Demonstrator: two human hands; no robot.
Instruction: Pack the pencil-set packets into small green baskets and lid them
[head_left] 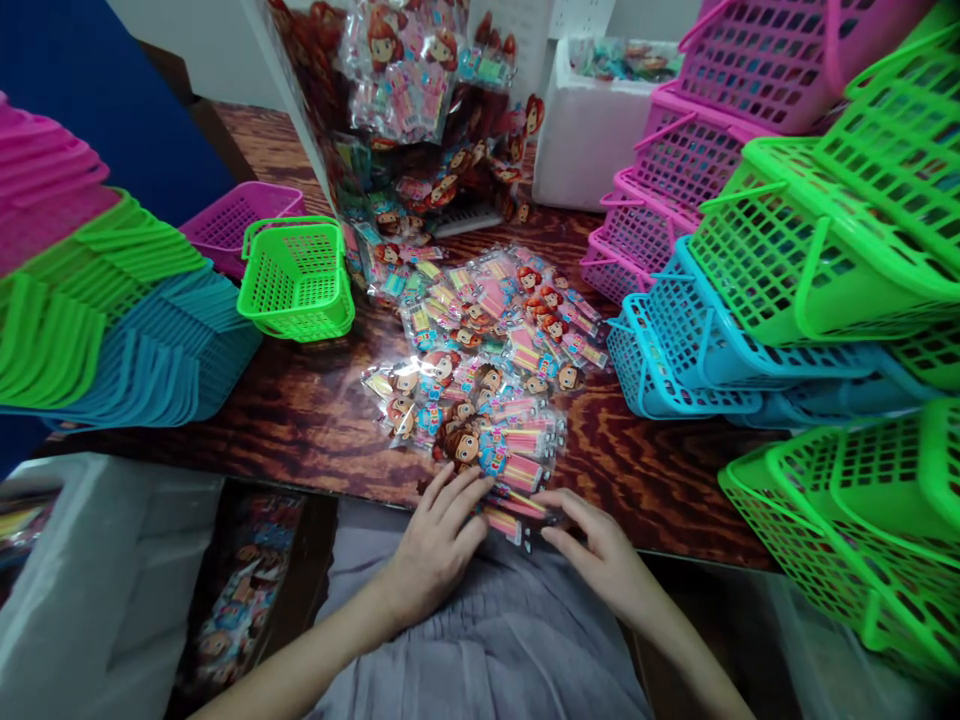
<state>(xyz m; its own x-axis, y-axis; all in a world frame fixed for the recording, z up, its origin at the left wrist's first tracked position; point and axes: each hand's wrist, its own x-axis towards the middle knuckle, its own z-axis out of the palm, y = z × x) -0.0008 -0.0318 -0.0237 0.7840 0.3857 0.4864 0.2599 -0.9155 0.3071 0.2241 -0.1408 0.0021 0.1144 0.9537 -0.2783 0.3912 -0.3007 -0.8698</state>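
Observation:
Small clear plastic packets with cartoon-girl heads and pink and yellow sticks lie overlapped in a row, running down to the table's near edge. At that edge, my left hand bends its fingers over the head ends of the nearest packets, thumb toward me. From the other side, my right hand has thumb and fingers around the stick ends of these packets. Both hands are closed on them, and the palms face down. How many packets they hold is hidden. Behind the row spreads a loose heap of similar packets.
A green basket and a magenta basket stand left of the heap. Nested baskets rise at far left, stacked baskets at right. Behind are a tipped container of packets and a white foam box.

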